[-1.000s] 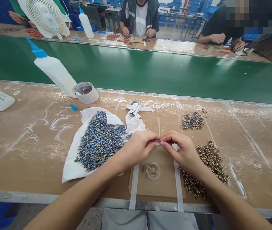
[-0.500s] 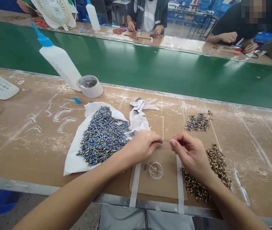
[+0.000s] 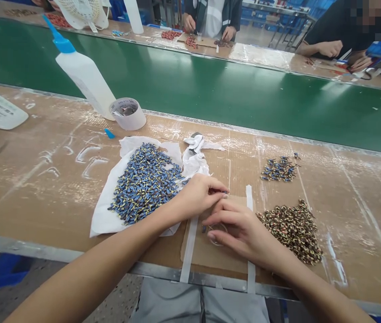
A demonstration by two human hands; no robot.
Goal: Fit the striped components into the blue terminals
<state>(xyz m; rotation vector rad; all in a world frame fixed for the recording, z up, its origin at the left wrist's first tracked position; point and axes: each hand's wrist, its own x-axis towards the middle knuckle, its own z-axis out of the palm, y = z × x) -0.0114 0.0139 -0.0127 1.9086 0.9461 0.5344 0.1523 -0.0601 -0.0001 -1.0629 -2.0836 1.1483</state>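
Above the cardboard pad [image 3: 207, 255], the left hand [image 3: 199, 194] has thumb and index finger pinched together, with a tiny blue piece [image 3: 226, 193] just showing at their tips; most of it is hidden, so its exact lie cannot be told. Below and to the right, the right hand [image 3: 239, 229] reaches across with its fingers curled and its thumb and index finger parted over a clear cup [image 3: 218, 228], largely covered by that hand. Whether those fingers touch the cup cannot be told. A loose blue bit [image 3: 204, 229] lies on the pad, near the right index fingertip. Left of the left hand, a heap of blue-and-yellow pieces [image 3: 145, 188] rests on a white sheet [image 3: 103, 220], near the left wrist. Right of the pad, brown-and-cream pieces [image 3: 294, 231] lie piled beside the right forearm, with a smaller cluster of blue-ended pieces [image 3: 279, 169] beyond them.
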